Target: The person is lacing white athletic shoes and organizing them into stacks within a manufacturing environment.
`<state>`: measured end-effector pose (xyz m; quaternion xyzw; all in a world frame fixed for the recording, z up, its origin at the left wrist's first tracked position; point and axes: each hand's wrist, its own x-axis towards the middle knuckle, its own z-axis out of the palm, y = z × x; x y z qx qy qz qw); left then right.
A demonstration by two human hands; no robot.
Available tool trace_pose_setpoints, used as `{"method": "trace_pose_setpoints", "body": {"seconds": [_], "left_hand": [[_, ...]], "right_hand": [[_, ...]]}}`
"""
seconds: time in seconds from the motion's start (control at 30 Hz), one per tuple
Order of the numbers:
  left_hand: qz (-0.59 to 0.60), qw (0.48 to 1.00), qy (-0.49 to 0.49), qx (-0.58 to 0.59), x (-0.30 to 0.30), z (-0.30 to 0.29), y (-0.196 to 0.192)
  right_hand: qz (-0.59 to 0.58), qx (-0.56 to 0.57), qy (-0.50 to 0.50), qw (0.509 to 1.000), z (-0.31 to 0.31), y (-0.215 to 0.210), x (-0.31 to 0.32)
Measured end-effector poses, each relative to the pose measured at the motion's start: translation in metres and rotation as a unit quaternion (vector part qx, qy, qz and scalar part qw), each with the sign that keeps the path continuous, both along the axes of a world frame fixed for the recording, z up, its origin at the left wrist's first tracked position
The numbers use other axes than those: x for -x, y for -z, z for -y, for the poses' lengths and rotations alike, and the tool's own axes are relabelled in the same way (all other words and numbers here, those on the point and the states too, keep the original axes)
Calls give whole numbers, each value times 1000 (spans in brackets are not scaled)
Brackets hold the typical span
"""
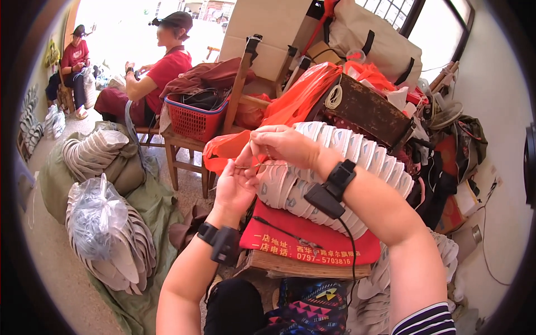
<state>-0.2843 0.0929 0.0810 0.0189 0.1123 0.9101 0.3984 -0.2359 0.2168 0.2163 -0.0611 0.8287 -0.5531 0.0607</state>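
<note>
My left hand [235, 187] and my right hand [279, 144] meet in front of me, fingertips pinched together on a thin needle or thread [252, 165]; it is too fine to tell which. Both wrists wear black bands, and a cable runs from the right one. Just behind my hands lies a long curved stack of white shoe soles [357, 162]. It rests on a red cloth [301, 237] over a wooden stool.
More stacks of white soles [120, 251] and a clear plastic bag [95, 215] lie on green sacking at the left. A red basket [195, 120] sits on a wooden chair. Two people in red shirts sit at the back left. Orange bags [296, 95] and clutter fill the right.
</note>
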Motion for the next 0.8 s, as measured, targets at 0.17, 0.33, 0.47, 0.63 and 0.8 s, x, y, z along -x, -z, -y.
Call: {"method": "trace_pose_setpoints", "body": {"seconds": [0.17, 0.33, 0.47, 0.63, 0.8], "left_hand": [[-149, 983, 82, -75, 10, 7, 2], [-814, 428, -321, 227, 25, 28, -16], [-817, 413, -264, 303, 32, 45, -41], [-818, 431, -300, 233, 25, 41, -69], [-839, 397, -294, 228, 11, 37, -72]], "right_hand": [[44, -27, 86, 995, 8, 0, -3], [-130, -515, -75, 844, -16, -36, -51], [-218, -416, 35, 882, -59, -61, -102], [-180, -46, 254, 949, -79, -108, -168], [-171, 67, 302, 936, -103, -117, -215]]}}
